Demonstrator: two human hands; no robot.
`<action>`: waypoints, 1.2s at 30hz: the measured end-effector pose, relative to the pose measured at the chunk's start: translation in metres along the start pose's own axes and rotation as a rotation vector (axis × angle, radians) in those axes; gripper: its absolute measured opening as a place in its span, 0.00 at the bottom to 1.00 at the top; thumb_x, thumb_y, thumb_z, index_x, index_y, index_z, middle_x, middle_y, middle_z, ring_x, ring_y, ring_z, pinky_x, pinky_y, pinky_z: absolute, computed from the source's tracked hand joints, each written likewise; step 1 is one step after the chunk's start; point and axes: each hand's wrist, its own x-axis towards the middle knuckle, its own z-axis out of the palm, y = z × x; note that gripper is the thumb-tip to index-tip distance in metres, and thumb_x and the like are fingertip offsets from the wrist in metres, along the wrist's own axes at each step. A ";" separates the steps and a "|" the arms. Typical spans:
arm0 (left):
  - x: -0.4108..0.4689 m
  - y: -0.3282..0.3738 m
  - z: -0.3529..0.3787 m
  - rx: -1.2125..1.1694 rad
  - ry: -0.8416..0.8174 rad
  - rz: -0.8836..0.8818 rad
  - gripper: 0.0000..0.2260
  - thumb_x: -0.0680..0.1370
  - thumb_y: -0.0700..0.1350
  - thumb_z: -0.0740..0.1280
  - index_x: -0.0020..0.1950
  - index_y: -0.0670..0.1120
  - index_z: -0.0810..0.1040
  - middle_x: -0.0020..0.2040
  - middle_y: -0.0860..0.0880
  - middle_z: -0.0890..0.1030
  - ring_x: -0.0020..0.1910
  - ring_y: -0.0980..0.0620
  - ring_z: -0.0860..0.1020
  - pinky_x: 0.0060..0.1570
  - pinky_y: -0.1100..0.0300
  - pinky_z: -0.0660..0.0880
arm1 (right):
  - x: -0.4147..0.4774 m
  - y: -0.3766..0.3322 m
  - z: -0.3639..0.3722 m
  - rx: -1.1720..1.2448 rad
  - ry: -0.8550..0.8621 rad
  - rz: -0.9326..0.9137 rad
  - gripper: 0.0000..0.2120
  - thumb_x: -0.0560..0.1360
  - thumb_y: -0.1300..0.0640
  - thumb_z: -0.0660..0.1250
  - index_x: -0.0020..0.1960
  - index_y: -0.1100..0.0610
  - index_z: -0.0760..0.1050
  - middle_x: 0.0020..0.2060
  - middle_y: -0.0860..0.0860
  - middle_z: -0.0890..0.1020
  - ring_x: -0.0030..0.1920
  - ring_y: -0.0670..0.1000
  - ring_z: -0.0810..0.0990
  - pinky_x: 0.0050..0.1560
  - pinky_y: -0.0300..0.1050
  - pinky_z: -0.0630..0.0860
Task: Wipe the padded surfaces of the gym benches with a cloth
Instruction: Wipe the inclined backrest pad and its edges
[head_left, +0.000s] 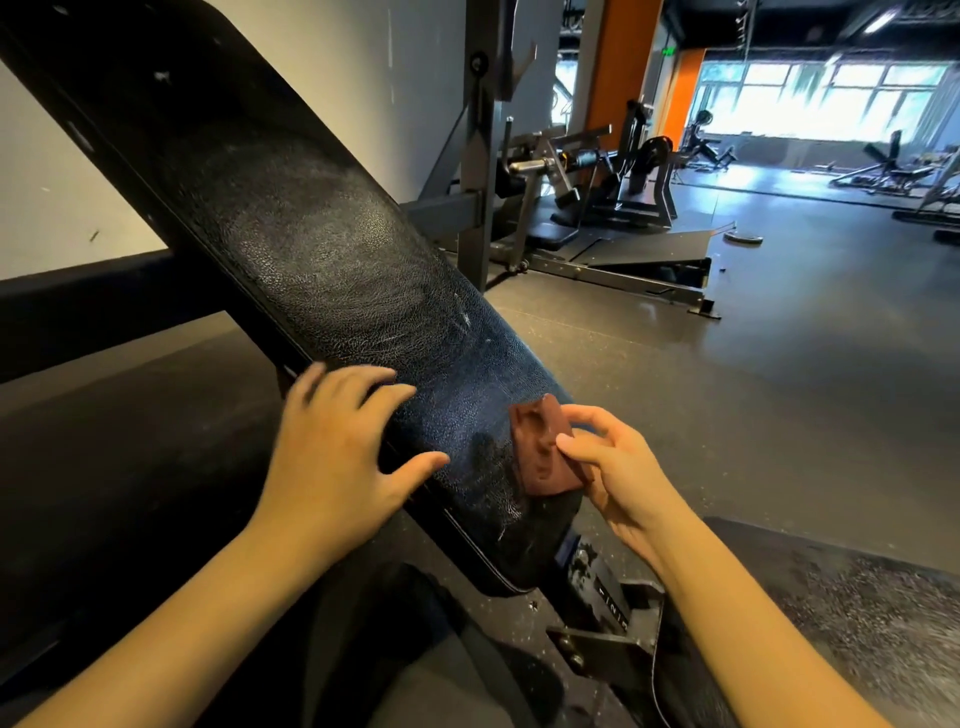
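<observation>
A long black padded backrest (291, 244) of an inclined gym bench runs from the upper left down to the lower middle, its leather scuffed and streaked. My left hand (337, 447) lies flat on the pad's left edge near the low end, fingers spread. My right hand (618, 467) pinches a small brown cloth (540, 452) and presses it against the pad's lower right side. The bench's seat pad (852, 618) shows at the lower right, partly behind my right forearm.
The bench's metal adjuster bracket (613, 618) sits just below the pad's end. A grey rack upright (478, 156) stands close behind the bench. More machines (623, 176) and a loose weight plate (743, 237) are farther back on the dark rubber floor.
</observation>
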 end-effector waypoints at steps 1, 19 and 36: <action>0.004 0.011 0.003 -0.077 -0.028 0.028 0.30 0.71 0.67 0.66 0.63 0.48 0.82 0.62 0.49 0.80 0.62 0.45 0.78 0.68 0.42 0.70 | -0.007 -0.003 0.006 0.020 -0.054 0.000 0.17 0.77 0.74 0.63 0.64 0.65 0.76 0.49 0.63 0.85 0.45 0.58 0.85 0.45 0.47 0.84; 0.024 0.071 0.031 -0.529 -0.300 -0.271 0.14 0.64 0.63 0.72 0.40 0.55 0.80 0.37 0.58 0.83 0.41 0.53 0.82 0.46 0.49 0.78 | -0.017 -0.018 -0.011 -0.312 -0.260 -0.099 0.13 0.65 0.64 0.73 0.48 0.59 0.76 0.47 0.55 0.81 0.46 0.52 0.78 0.46 0.44 0.73; -0.007 0.039 0.032 0.052 -0.090 0.100 0.12 0.74 0.55 0.67 0.49 0.49 0.82 0.48 0.52 0.80 0.50 0.44 0.77 0.53 0.48 0.69 | -0.051 0.087 0.044 -1.221 0.124 -0.520 0.28 0.82 0.38 0.52 0.80 0.43 0.60 0.81 0.53 0.57 0.81 0.55 0.54 0.80 0.53 0.54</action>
